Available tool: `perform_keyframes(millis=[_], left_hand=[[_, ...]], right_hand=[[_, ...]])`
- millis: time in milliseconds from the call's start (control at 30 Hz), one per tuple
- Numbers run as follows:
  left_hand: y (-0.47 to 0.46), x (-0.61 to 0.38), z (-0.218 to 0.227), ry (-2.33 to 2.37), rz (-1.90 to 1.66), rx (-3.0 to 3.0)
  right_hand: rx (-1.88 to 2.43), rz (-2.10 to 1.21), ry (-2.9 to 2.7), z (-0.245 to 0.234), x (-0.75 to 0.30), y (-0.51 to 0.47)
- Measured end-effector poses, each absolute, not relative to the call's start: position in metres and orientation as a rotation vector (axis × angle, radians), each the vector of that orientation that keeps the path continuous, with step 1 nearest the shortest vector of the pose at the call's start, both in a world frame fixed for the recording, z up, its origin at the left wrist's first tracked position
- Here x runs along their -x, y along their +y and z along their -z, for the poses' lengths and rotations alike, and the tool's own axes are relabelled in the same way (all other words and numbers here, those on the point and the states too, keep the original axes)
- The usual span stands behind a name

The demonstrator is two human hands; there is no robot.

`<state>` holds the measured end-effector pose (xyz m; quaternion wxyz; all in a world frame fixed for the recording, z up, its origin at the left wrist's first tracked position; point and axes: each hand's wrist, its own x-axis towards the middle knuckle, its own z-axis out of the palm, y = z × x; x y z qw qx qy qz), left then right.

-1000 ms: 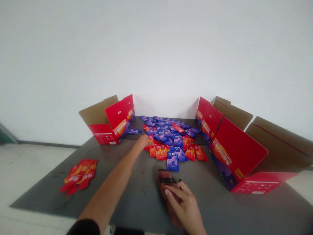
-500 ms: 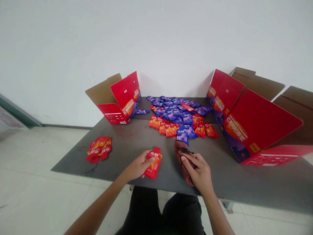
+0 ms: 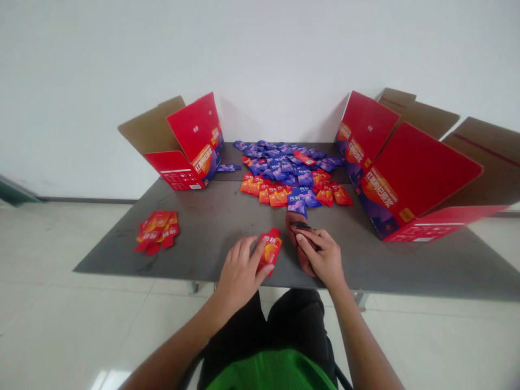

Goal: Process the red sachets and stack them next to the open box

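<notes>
My left hand [image 3: 239, 271] is on a red-and-orange spout pouch [image 3: 271, 250] near the table's front edge, thumb and forefinger closed on its left side. Whether more pouches lie under it is hidden. My right hand [image 3: 323, 253] has its fingers pinched over a brownish-red, cloth-like piece [image 3: 301, 260] lying on the table. A small dark object [image 3: 301, 225] shows at the fingertips; its kind is unclear. Just beyond it lies a purple pouch [image 3: 297, 206], at the front of a heap of purple pouches [image 3: 280, 162]. Several red-orange pouches [image 3: 277, 195] line the heap's near side.
On the left of the grey table [image 3: 203, 227] lies a small pile of red-orange pouches [image 3: 158, 230]. Behind it stands an open red carton [image 3: 179, 162]. More open red cartons [image 3: 418, 184] stand on the right. A white wall [image 3: 280, 65] backs the table.
My left hand has shifted right with the red-orange pouch, towards the cloth-like piece, and turned with its back up. The right hand stays at the cloth-like piece. The view has tilted down.
</notes>
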<state>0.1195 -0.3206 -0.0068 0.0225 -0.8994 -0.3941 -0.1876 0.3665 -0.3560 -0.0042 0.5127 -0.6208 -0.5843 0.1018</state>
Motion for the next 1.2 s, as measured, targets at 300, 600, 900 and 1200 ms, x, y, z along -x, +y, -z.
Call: perform_keyframes(millis=[300,600,900,1200], left_hand=[[-0.349,-0.079,0.040,-0.788,0.816,2.891],[-0.342,-0.080,0.047,-0.654,0.937,2.930],[-0.332,-0.078,0.040,-0.598,0.948,2.968],[-0.331,-0.081,0.038,-0.621,1.063,2.964]], right_hand=[[1.572,-0.192,-1.488,0.007,-0.365,-0.355],[1.450,-0.070,-1.728,-0.036,-0.341,-0.343],[1.234,-0.104,-2.384,-0.008,-0.312,-0.316],[1.491,0.229,-2.314,-0.040,-0.350,-0.260]])
